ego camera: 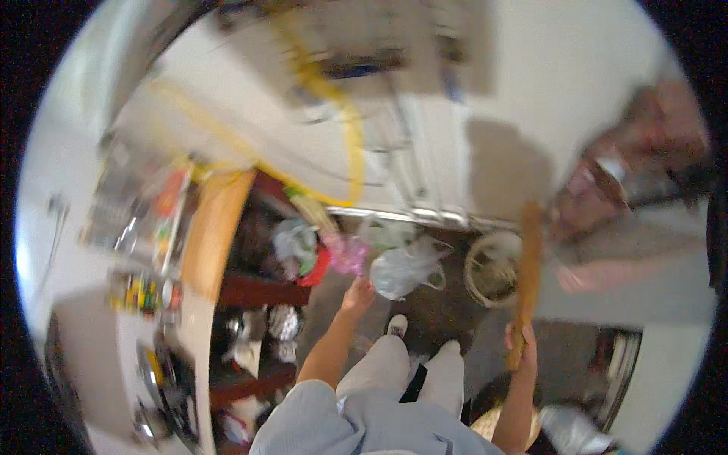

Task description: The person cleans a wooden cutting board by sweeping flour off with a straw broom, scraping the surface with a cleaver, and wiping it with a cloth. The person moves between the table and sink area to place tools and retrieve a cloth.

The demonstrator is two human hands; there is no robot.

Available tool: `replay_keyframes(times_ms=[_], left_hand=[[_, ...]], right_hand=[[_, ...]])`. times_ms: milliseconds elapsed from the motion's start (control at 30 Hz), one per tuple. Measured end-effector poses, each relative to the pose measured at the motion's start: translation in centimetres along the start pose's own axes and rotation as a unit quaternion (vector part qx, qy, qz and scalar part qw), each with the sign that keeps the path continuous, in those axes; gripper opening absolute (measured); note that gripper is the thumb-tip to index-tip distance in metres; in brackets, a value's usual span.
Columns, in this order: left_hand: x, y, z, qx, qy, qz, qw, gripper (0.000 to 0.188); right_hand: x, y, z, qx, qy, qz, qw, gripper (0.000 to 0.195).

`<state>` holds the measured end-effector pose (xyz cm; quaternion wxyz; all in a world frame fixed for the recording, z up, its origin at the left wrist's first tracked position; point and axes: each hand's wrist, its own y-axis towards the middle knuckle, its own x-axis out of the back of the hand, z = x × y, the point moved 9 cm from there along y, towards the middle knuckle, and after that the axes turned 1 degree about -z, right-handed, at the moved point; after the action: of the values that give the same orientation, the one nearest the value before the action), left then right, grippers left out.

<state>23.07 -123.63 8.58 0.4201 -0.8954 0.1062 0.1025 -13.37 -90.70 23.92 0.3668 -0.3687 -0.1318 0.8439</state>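
Note:
My right hand grips the lower part of a long, flat wooden piece, which stands nearly upright in the picture. On the left, my left hand is stretched forward at the lower edge of a pink plastic bag; blur hides whether its fingers hold the bag. Just right of that hand lies a translucent white plastic bag. A red item and another pale bag are to its left. A round, pale-rimmed basket-like thing sits left of the wooden piece.
Open cabinet shelves with a light wooden side hold various items on the left. A yellow hose hangs by the white wall. On the right is a grey surface with reddish-brown bags. White pipes run down the wall.

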Motion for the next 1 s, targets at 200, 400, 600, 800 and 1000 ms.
replay_keyframes(times_ms=[200,400,600,800,1000], left_hand=[[22.1,-12.7,-0.2,-0.050,-0.137,-0.236,0.961,0.040],[41.5,-20.3,6.1,-0.054,-0.257,-0.354,0.897,0.035],[48.6,-25.5,8.7,-0.022,-0.305,-0.389,0.869,0.039],[54.9,-30.1,13.9,-0.072,-0.370,-0.472,0.797,0.039],[51.4,-34.9,16.7,-0.175,-0.372,-0.491,0.768,0.018]], right_hand=[[7.5,3.3,-4.5,-0.101,-0.317,-0.152,0.931,0.035],[-3.7,4.6,-9.6,0.012,-0.320,-0.102,0.942,0.037],[-26.7,8.2,-23.6,0.020,-0.457,0.148,0.877,0.043],[-57.1,13.8,-33.1,0.196,-0.543,0.318,0.752,0.031],[-77.3,20.0,-41.1,0.125,-0.519,0.342,0.774,0.035]])
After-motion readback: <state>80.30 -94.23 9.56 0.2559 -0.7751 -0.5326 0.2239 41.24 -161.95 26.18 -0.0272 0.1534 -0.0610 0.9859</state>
